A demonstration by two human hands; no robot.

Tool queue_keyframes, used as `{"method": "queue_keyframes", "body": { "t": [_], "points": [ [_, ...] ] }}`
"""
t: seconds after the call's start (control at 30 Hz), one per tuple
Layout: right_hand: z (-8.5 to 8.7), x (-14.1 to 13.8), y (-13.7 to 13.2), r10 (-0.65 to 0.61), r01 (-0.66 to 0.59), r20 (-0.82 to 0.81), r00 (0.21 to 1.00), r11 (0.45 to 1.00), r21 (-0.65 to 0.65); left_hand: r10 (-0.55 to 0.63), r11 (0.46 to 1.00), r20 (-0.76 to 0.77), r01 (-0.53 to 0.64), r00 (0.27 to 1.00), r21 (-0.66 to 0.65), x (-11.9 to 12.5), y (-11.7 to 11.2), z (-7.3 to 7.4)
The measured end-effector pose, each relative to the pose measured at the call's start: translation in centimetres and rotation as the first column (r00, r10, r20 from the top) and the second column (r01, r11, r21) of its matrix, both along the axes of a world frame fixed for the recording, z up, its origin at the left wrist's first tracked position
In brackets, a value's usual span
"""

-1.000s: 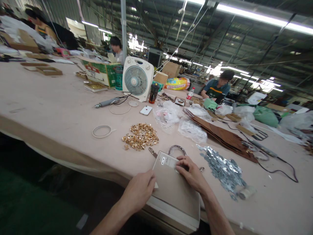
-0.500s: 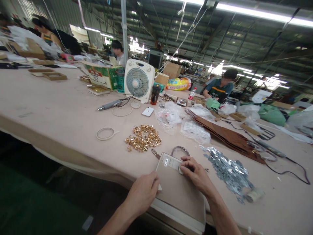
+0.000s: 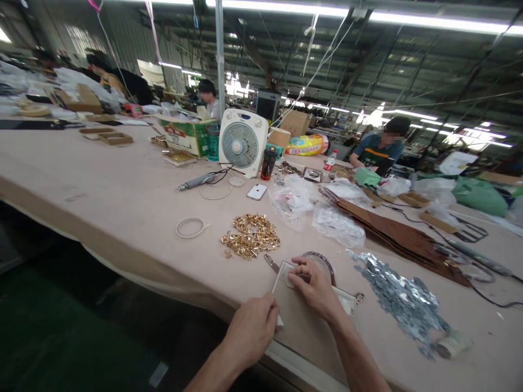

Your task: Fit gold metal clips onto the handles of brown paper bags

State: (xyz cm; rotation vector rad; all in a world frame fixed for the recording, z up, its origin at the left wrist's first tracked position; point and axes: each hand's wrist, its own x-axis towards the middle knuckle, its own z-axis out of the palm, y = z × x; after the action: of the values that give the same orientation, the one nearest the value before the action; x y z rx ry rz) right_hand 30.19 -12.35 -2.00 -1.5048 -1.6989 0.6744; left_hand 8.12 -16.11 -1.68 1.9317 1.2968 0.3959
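Note:
A flat beige bag panel (image 3: pixel 302 326) with white edging lies at the table's front edge. My left hand (image 3: pixel 253 326) is closed on its left edge, where a small white corner pokes out below the fingers. Over the panel's upper left corner is my right hand (image 3: pixel 312 286), thumb and fingers bent close together at a small pale patch; what they pinch is hidden. Behind the panel curves a dark patterned handle (image 3: pixel 327 264). A strap end with a metal buckle (image 3: pixel 270 263) sticks out at the upper left, and a metal clasp (image 3: pixel 359 298) at the right.
Gold-coloured studs (image 3: pixel 251 237) lie piled beyond my hands, and silvery metal plates (image 3: pixel 402 299) to the right. A tape roll (image 3: pixel 190 228), a phone (image 3: pixel 256 191), a fan (image 3: pixel 243 142) and brown strips (image 3: pixel 392 234) are farther off. A co-worker (image 3: pixel 378 147) sits across the table.
My right hand has shifted left across the panel to its upper left corner, covering the label there. My left hand stays on the edge. The whole view has swung slightly left.

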Motion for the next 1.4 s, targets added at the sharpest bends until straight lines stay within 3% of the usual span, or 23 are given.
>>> {"method": "queue_keyframes", "body": {
  "t": [0.4,0.53,0.67,0.87,1.03,1.13,1.4],
  "points": [
    [-1.1,-1.0,0.1,-0.038,0.018,0.175,0.984,0.993,0.118,-0.003,1.0,0.034,0.004,0.999,-0.012,-0.4,-0.2,-0.2],
    [-1.3,-0.5,0.0,-0.019,-0.009,0.231,0.973,0.993,0.118,0.0,1.0,0.047,0.001,0.999,-0.023,-0.3,-0.2,-0.3],
    [-1.5,-0.5,0.4,-0.074,0.05,0.233,0.97,0.993,0.107,0.012,0.999,0.083,-0.009,0.997,-0.04,-0.3,-0.2,-0.4],
    [-1.7,-1.3,0.8,-0.095,0.047,0.244,0.965,0.979,0.198,0.008,0.986,0.317,0.046,0.948,-0.161,-0.9,0.0,-0.6],
    [-2.4,-1.7,0.6,-0.16,0.085,0.27,0.949,0.959,0.269,0.041,0.952,0.568,0.141,0.822,-0.273,-0.4,0.8,-0.5],
    [-2.6,-1.5,0.5,-0.167,0.085,0.249,0.954,0.947,0.31,0.043,0.943,0.628,0.175,0.777,-0.282,0.5,1.3,-0.6],
    [-1.8,0.0,-1.3,-0.187,0.191,-0.046,0.981,0.902,0.387,-0.027,0.939,0.585,0.222,0.811,-0.265,1.5,2.5,-1.7]
  ]
}}
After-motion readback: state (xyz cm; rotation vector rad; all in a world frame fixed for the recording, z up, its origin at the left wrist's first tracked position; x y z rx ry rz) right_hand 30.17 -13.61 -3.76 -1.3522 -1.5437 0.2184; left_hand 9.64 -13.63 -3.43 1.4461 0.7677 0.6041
